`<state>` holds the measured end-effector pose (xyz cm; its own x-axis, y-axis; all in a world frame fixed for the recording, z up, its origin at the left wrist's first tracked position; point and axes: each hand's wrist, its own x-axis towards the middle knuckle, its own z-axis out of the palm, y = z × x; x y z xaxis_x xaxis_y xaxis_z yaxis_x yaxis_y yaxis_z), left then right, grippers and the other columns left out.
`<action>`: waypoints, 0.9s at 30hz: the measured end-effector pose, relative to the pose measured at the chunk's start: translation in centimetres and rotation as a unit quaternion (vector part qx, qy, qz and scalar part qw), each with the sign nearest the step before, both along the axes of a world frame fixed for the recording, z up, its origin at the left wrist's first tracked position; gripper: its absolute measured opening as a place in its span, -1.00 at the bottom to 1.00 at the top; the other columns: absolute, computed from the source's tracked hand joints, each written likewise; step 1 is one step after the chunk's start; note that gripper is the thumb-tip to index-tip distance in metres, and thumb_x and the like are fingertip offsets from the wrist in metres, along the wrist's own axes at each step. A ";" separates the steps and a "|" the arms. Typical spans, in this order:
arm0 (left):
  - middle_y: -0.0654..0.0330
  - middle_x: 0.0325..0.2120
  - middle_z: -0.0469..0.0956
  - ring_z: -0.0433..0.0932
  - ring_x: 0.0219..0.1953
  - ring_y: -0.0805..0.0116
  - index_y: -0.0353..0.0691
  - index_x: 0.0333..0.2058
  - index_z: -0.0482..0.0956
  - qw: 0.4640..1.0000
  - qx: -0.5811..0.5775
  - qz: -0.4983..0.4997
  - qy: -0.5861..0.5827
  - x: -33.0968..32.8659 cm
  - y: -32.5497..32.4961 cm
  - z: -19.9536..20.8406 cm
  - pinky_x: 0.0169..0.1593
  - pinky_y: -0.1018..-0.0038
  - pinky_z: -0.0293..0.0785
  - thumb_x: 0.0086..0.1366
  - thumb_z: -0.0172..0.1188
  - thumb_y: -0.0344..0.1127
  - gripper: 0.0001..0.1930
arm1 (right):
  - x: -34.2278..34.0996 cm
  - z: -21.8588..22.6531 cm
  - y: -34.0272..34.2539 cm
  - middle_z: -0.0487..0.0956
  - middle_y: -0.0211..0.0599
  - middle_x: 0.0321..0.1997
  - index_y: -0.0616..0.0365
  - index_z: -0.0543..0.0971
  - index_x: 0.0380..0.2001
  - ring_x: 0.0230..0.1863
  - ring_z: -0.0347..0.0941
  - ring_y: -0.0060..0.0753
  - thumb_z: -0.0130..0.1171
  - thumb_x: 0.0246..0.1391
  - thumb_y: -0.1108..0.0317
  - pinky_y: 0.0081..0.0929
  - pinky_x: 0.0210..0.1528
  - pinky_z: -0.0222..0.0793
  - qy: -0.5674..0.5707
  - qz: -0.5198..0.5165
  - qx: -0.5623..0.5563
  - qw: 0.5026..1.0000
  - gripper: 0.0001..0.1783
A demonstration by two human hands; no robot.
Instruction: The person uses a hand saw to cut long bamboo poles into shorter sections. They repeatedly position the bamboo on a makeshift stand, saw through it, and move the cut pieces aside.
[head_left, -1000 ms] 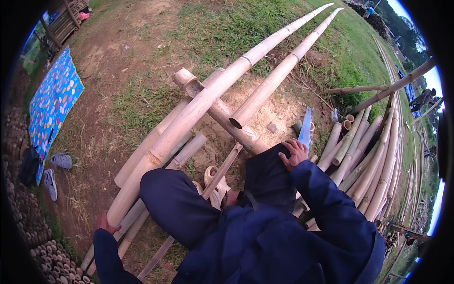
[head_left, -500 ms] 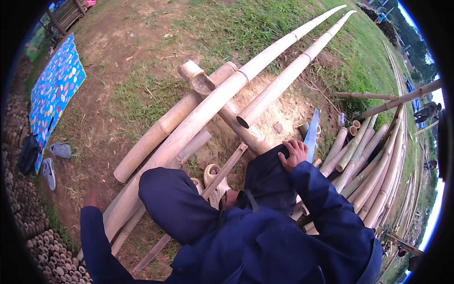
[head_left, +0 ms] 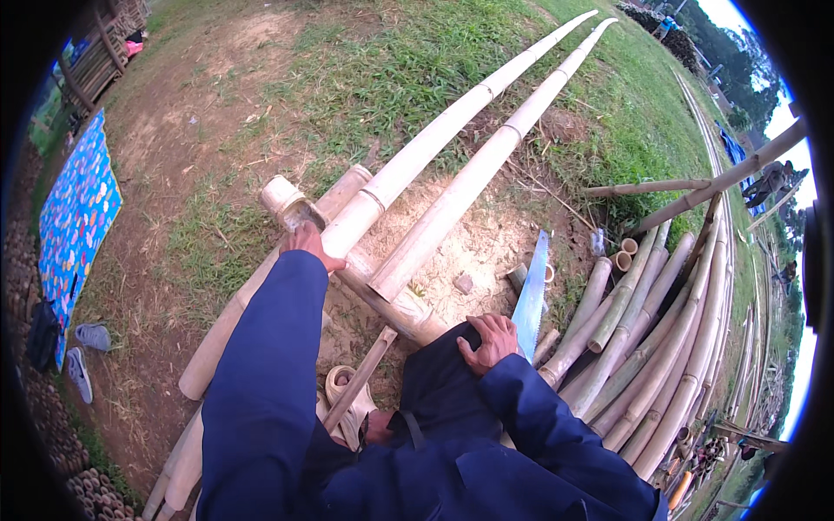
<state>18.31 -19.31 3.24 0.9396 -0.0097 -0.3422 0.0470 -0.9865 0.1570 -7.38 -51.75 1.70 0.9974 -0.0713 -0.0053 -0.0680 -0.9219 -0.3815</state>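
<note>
Left hand (head_left: 308, 244) now farther up, curled over bamboo pole (head_left: 426, 149); right hand (head_left: 491, 342) spread on knee (head_left: 441, 375)

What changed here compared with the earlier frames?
The left hand let go of the near end of the left pole and moved forward and right, onto that pole by the notched crossbar. The left pole slid slightly toward the lower left, and the view shifted. The right hand stays on the knee beside the saw.
</note>
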 end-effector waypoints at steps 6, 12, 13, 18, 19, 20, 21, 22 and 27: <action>-0.12 0.14 0.48 0.50 0.21 -0.09 -0.32 0.24 0.28 0.999 0.015 0.015 -0.047 -0.7 -2.0 -2.4 0.29 0.10 0.43 -0.21 0.65 0.05 0.08 | 0.2 -0.1 -0.4 0.62 -0.22 0.02 0.07 0.64 0.05 0.21 0.44 -0.13 0.36 0.00 -0.01 -0.05 0.39 0.15 -0.003 -0.004 -0.011 1.000 -0.41; -0.13 0.04 0.62 0.59 0.14 -0.13 -0.25 0.22 0.36 0.998 -0.040 0.022 0.052 0.0 -1.3 -2.7 0.26 0.11 0.47 -0.18 0.61 -0.03 -0.02 | -0.3 0.1 -0.4 0.61 -0.23 0.07 0.07 0.61 0.09 0.27 0.40 -0.14 0.33 0.03 -0.04 -0.02 0.43 0.11 0.038 -0.012 -0.048 0.998 -0.39; -0.13 0.04 0.63 0.59 0.14 -0.12 -0.22 0.21 0.38 0.997 -0.044 0.020 0.057 0.1 -1.2 -2.4 0.26 0.11 0.47 -0.19 0.60 -0.03 -0.04 | 0.0 0.3 -0.5 0.61 -0.23 0.08 0.07 0.60 0.10 0.29 0.39 -0.14 0.32 0.05 -0.04 0.01 0.45 0.09 0.055 -0.014 -0.051 0.997 -0.39; -0.09 0.01 0.65 0.61 0.11 -0.08 -0.13 0.12 0.46 0.994 -0.085 0.018 0.062 -2.5 2.2 -0.1 0.22 0.08 0.47 -0.16 0.57 -0.03 -0.17 | 0.6 -0.3 -0.3 0.60 -0.28 0.10 0.06 0.58 0.13 0.30 0.38 -0.16 0.33 0.05 -0.03 -0.03 0.43 0.09 0.061 -0.008 -0.071 0.996 -0.37; -0.10 -0.02 0.66 0.62 0.09 -0.09 -0.18 0.11 0.45 0.995 -0.063 0.017 0.072 -2.9 2.4 0.3 0.20 0.07 0.47 -0.17 0.57 -0.01 -0.16 | 0.3 -0.4 -0.9 0.60 -0.27 0.11 0.07 0.58 0.13 0.31 0.37 -0.16 0.33 0.05 -0.02 -0.06 0.43 0.09 0.070 -0.010 -0.060 0.996 -0.38; -0.10 -0.02 0.66 0.63 0.08 -0.09 -0.20 0.11 0.45 0.997 -0.052 0.008 0.065 -3.0 3.4 0.7 0.19 0.06 0.48 -0.17 0.57 0.00 -0.15 | 0.1 -0.7 -1.1 0.59 -0.26 0.11 0.07 0.58 0.13 0.30 0.37 -0.14 0.34 0.05 -0.01 -0.06 0.43 0.07 0.064 -0.008 -0.066 0.996 -0.38; -0.09 -0.03 0.66 0.63 0.07 -0.09 -0.22 0.10 0.45 0.997 -0.041 0.008 0.060 -3.6 5.3 0.8 0.19 0.06 0.48 -0.17 0.57 0.01 -0.15 | 0.2 -0.9 -0.9 0.59 -0.25 0.10 0.07 0.58 0.14 0.30 0.37 -0.13 0.35 0.05 -0.01 -0.06 0.43 0.08 0.064 -0.003 -0.068 0.996 -0.37; -0.09 -0.04 0.67 0.63 0.06 -0.09 -0.24 0.09 0.45 0.998 -0.030 0.011 0.056 -4.3 7.2 1.0 0.18 0.06 0.48 -0.17 0.57 0.02 -0.15 | 0.4 -1.0 -0.7 0.58 -0.23 0.10 0.08 0.57 0.14 0.29 0.36 -0.12 0.36 0.05 0.00 -0.06 0.42 0.08 0.065 0.005 -0.071 0.995 -0.37; -0.09 -0.13 0.68 0.64 0.01 -0.13 -0.21 0.08 0.51 0.998 -0.053 0.003 0.024 -9.4 16.0 4.0 0.11 0.05 0.51 -0.19 0.57 -0.04 -0.19 | -0.8 -2.5 -0.7 0.58 -0.25 0.07 -0.02 0.58 0.15 0.27 0.37 -0.07 0.39 0.04 0.00 -0.05 0.35 0.16 0.029 0.021 -0.116 0.993 -0.38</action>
